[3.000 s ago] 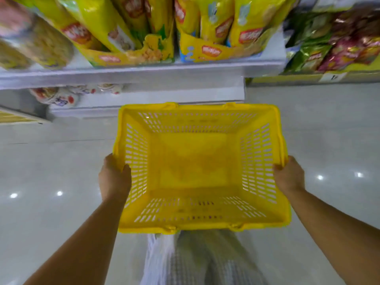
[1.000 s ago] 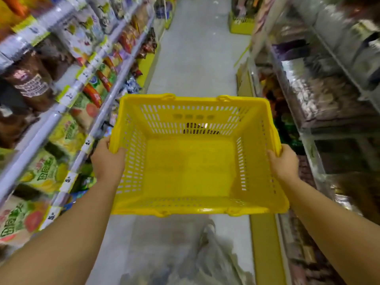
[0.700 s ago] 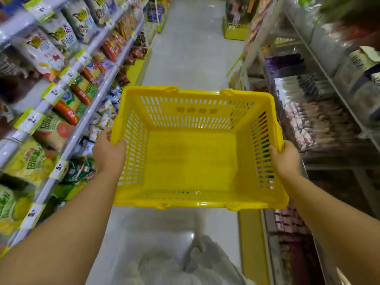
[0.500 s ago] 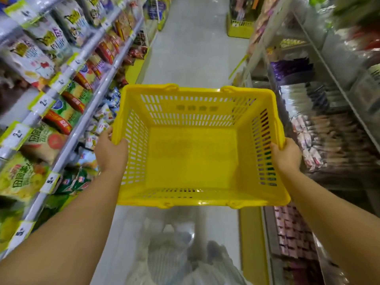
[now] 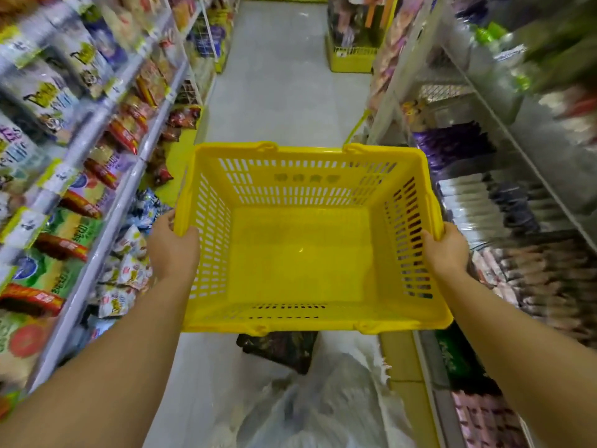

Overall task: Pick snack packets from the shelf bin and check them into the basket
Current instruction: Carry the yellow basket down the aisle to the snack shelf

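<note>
Step in hand, as judged: carrying the basket (image 5: 303, 189) to the pick point. No packet has been picked yet. The basket is held level at mid-frame above the floor (image 5: 284, 92) and contains nothing.

Left grip (image 5: 172, 250) is clamped on the left rim. Right grip (image 5: 447, 250) is clamped on the right rim.

Snack packets (image 5: 127, 273) lie on a low tier of the left shelves (image 5: 111, 221), just beside the left grip. Which bin is meant cannot be told.

The next move likely calls for freeing one grip, supporting the basket with the other alone, then reaching for a packet.

Surface: pale, smooth floor. Room: narrow shop aisle. The right shelves (image 5: 533, 134) are stocked, and goods on both sides are blurred. A yellow stand (image 5: 350, 61) sits at the far end.
</note>
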Available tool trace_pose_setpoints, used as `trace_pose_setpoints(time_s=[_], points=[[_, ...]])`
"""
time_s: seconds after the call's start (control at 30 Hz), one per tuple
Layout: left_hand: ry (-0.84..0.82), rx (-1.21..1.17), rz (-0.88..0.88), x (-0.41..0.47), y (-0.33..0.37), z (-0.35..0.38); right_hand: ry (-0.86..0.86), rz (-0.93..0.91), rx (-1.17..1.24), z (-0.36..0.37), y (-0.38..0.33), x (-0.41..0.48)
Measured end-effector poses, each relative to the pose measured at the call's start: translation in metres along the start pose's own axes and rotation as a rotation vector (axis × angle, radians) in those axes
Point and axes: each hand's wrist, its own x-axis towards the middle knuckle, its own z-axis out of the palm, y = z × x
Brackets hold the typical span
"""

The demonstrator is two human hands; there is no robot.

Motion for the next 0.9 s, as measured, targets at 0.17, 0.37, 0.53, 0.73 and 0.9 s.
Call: trace_pose_setpoints(time_s=[0.17,0.37,0.53,0.73,0.9], points=[[0.001,0.011,-0.048,0.057,0.025,0.055,-0.003,0.012,0.022,0.026,-0.023,0.078],[0.024,0.084,-0.087,0.118,0.078,0.128,-0.026,0.018,0.028,0.051,-0.052,0.183],[0.105,0.094,-0.104,0.158,0.117,0.170,-0.077,-0.026,0.010,0.062,-0.084,0.259],[0.132,0.019,-0.084,0.209,0.144,0.217,-0.095,-0.045,0.023,0.075,-0.110,0.324],[0.083,0.040,-0.072,0.261,0.150,0.252,-0.082,0.002,0.024,0.106,-0.117,0.358]])
